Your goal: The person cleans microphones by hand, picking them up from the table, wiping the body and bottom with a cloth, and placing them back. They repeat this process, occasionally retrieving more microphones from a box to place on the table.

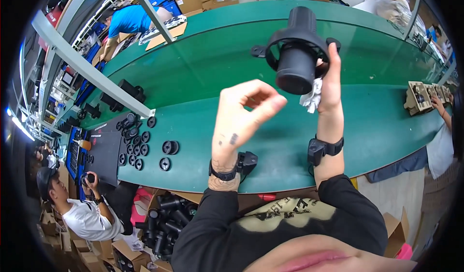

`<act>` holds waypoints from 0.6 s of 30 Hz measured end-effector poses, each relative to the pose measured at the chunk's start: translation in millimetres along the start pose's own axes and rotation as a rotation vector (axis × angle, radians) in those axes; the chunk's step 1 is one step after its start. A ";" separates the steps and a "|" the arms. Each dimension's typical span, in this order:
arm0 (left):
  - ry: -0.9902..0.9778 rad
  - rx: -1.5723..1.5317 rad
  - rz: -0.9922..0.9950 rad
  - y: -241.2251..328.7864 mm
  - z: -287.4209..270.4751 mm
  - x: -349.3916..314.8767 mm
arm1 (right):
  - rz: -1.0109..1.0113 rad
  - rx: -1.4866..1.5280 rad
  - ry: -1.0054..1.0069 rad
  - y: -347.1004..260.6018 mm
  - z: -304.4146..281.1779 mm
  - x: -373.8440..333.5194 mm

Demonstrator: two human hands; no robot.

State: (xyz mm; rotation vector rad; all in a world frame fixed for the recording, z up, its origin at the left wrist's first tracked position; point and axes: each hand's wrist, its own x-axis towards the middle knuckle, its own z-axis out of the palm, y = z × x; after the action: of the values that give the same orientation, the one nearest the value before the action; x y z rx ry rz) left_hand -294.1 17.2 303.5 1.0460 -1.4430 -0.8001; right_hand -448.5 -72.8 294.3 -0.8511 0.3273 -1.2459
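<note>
My right hand [331,86] is raised over the bench, holding a black cylindrical housing [296,66] by its wide ring collar. The housing is tilted, with its smooth round end toward me and a ribbed section at the far end. Small tabs stick out on either side of the collar. A crumpled white cloth or tissue [311,98] is also tucked in my right palm, below the housing. To the left of it, my left hand [241,112] hovers apart, thumb and index finger curled together in a pinch; no object shows between them.
Several black round caps [144,149] lie on the green bench [193,127] at left, beside a black mat [107,151]. Grey metal posts [96,73] rise there. Black cylindrical parts [166,219] are heaped below the front edge. Co-workers sit left, opposite and right, near beige parts [418,98].
</note>
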 end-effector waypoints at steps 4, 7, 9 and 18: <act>0.063 0.049 -0.029 2.2 7.0 -2.6 | 0.019 -0.142 -0.003 5.3 -10.8 -0.3; 0.089 0.103 -0.036 4.5 6.4 -2.9 | 0.040 -0.134 -0.074 7.5 -10.1 1.4; 0.100 0.131 -0.045 5.1 5.5 -3.1 | -0.125 -0.191 0.111 13.4 8.1 -0.3; 0.169 0.379 -0.212 -2.5 2.5 9.7 | -0.121 -0.911 0.117 -5.2 5.4 -17.9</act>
State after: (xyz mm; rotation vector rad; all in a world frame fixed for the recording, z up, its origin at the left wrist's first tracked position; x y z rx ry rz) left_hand -296.0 7.1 304.7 1.5380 -1.3822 -0.5787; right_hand -454.3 -54.7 297.6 -1.5857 0.9922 -1.2523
